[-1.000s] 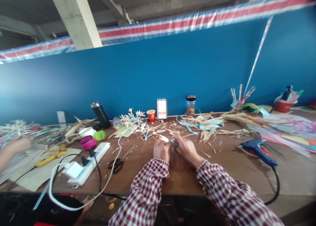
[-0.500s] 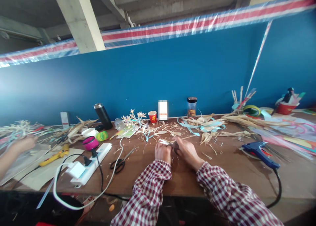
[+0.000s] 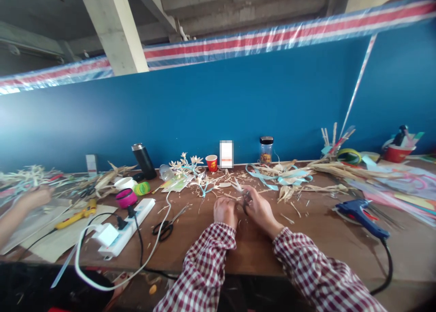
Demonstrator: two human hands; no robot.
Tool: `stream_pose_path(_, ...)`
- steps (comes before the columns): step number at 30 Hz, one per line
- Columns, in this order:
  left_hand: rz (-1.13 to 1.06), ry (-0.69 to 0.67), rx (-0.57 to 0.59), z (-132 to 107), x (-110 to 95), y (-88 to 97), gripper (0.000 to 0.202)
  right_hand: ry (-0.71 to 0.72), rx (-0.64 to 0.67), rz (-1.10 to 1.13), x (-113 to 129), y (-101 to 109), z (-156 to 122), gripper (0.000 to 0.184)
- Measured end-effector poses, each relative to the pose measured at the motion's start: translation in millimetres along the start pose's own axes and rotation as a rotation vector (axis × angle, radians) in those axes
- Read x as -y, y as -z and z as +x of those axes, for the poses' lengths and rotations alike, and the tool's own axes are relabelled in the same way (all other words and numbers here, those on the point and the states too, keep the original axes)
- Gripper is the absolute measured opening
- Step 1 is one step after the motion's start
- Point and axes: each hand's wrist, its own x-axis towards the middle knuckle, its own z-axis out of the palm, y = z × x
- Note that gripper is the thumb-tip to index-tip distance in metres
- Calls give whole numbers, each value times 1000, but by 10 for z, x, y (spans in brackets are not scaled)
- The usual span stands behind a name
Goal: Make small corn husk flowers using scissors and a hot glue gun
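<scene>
Between the two hands, just above the brown table (image 3: 306,239), sits a pale husk sliver (image 3: 237,188). The left hand (image 3: 225,211) is curled shut, pinching its near end. The right hand (image 3: 260,208) is closed around small dark snips (image 3: 245,202) touching the sliver. Farther out lie black scissors (image 3: 165,225) and a blue glue gun (image 3: 361,212). The red cup (image 3: 211,163) bears print too small to read.

Nothing legible; the mark on the red cup (image 3: 211,162) is too small to read.
</scene>
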Motion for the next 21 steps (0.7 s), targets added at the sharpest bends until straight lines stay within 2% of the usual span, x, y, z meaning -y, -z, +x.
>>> stream_pose_path(3, -370, 326, -44, 25, 16, -41, 9, -52, -53, 200, 29, -27, 17, 38)
stream_pose_path(5, -542, 473, -65, 52, 33, -68, 13, -86, -44, 271, 54, -45, 14, 33)
stream_pose_path(9, -650, 560, -89, 93, 99, -99, 25, -74, 57, 244, 104, -69, -19, 30)
stream_pose_path(12, -720, 609, -100, 102, 154, -106, 29, -37, 135, 128, 112, -78, -42, 23)
stream_pose_path(17, -779, 649, -116, 116, 150, -80, 24, -44, 207, -117, 95, -77, -57, 19)
stream_pose_path(21, -794, 658, -118, 127, 82, -38, 16, -15, 246, -150, 113, -61, -62, 20)
